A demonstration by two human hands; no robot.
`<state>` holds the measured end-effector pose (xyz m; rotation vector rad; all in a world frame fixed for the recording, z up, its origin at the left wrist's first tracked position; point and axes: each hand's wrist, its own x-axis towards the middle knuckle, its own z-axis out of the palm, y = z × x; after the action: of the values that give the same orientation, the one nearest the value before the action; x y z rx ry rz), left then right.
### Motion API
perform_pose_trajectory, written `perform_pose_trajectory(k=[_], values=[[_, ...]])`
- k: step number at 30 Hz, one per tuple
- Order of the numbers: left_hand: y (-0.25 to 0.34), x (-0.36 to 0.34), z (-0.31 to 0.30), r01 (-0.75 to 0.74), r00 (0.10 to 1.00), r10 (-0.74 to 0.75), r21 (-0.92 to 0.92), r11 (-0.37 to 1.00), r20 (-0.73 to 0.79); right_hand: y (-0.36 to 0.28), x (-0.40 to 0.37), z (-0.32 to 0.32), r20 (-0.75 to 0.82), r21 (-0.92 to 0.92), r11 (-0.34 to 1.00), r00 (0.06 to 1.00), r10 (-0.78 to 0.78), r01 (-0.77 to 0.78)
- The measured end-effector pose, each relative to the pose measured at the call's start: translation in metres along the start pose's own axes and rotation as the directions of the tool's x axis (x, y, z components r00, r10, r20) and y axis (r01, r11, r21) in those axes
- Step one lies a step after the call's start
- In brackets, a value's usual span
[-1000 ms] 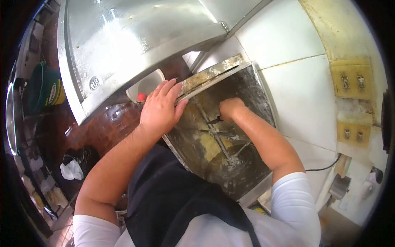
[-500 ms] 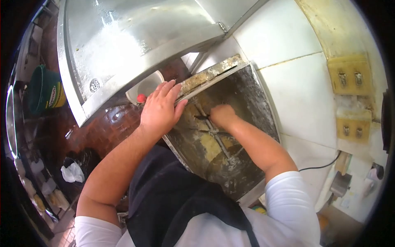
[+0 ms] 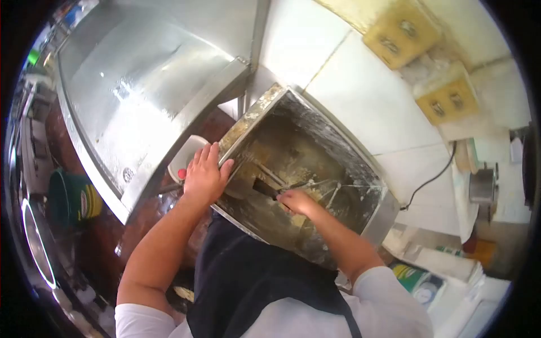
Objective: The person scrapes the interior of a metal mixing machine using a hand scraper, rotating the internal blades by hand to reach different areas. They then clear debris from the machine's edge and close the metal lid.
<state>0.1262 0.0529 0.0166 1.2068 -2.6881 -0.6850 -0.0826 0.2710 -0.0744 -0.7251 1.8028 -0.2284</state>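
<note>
A deep metal mixing tub (image 3: 338, 149) with residue-crusted walls stands below me, with metal mixing bars (image 3: 271, 174) running across its inside. My right hand (image 3: 297, 201) is down in the tub, closed around a scraper (image 3: 265, 188) with a dark flat blade. The blade points toward the tub's left side, close to the bars. Pale, caked residue (image 3: 298, 218) shows beneath that hand. On the tub's left rim rests my left hand (image 3: 204, 176), its fingers stretched out and the thumb apart. The scraper's handle is mostly hidden by my right hand.
At upper left stands a stainless steel sink counter (image 3: 146, 107) with a drain. Below it are a white bucket (image 3: 179, 160) and a red knob (image 3: 182, 173). A green bucket (image 3: 66, 194) sits on the wet floor. Tiled wall (image 3: 360, 101) and yellowed outlets (image 3: 403, 34) bound the right.
My view has turned and shifted, so tub and wall appear rotated. My right hand has moved toward the tub's nearer part, and the scraper blade now shows plainly. My left hand stays on the rim.
</note>
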Motion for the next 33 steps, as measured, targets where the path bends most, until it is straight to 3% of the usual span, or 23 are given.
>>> perform_pose_trajectory(k=[2,6,13,16,20,23,25,27,29,30,32,33], values=[[0.000,0.007,0.003,-0.006,0.999,0.003,0.060,0.998,0.052,0.034,-0.015,0.018,-0.016,0.448,0.881,0.985,0.174,-0.148],[0.008,0.022,0.007,-0.059,0.998,0.057,0.069,0.996,0.037,0.046,-0.024,0.020,-0.014,0.622,0.757,0.964,0.264,-0.199],[0.009,0.036,0.010,-0.071,0.994,0.058,0.133,0.989,0.097,0.026,0.013,0.035,0.038,0.696,0.680,0.957,0.287,-0.231],[0.012,0.036,0.011,-0.088,0.995,0.081,0.113,0.990,0.063,-0.002,0.036,0.028,0.096,0.788,0.570,0.961,0.259,-0.233],[0.015,0.038,0.009,-0.105,0.994,0.099,0.111,0.988,0.054,-0.030,0.053,0.027,0.047,0.834,0.531,0.979,0.200,-0.149],[0.017,0.038,0.009,-0.095,0.994,0.089,0.098,0.991,0.063,-0.014,0.043,0.029,-0.018,0.879,0.470,0.981,0.192,-0.076],[0.015,0.038,0.010,-0.095,0.993,0.087,0.103,0.990,0.076,0.003,0.040,0.040,-0.130,0.883,0.464,0.912,0.390,-0.073],[0.014,0.040,0.012,-0.078,0.994,0.069,0.109,0.991,0.085,0.022,0.057,0.062,-0.152,0.900,0.432,0.889,0.431,-0.056],[0.014,0.041,0.013,-0.084,0.994,0.075,0.109,0.991,0.084,0.011,0.071,0.079,-0.245,0.761,0.627,0.821,0.515,-0.166],[0.014,0.040,0.014,-0.077,0.995,0.069,0.108,0.991,0.078,-0.015,0.064,0.079,-0.271,0.790,0.609,0.849,0.454,-0.074],[0.013,0.039,0.013,-0.094,0.994,0.087,0.108,0.990,0.061,-0.035,0.131,0.106,-0.333,0.668,0.743,0.908,0.254,0.038],[0.013,0.039,0.014,-0.112,0.993,0.107,0.101,0.989,0.049,-0.070,0.134,0.089,-0.151,0.830,0.554,0.932,0.330,-0.061]])
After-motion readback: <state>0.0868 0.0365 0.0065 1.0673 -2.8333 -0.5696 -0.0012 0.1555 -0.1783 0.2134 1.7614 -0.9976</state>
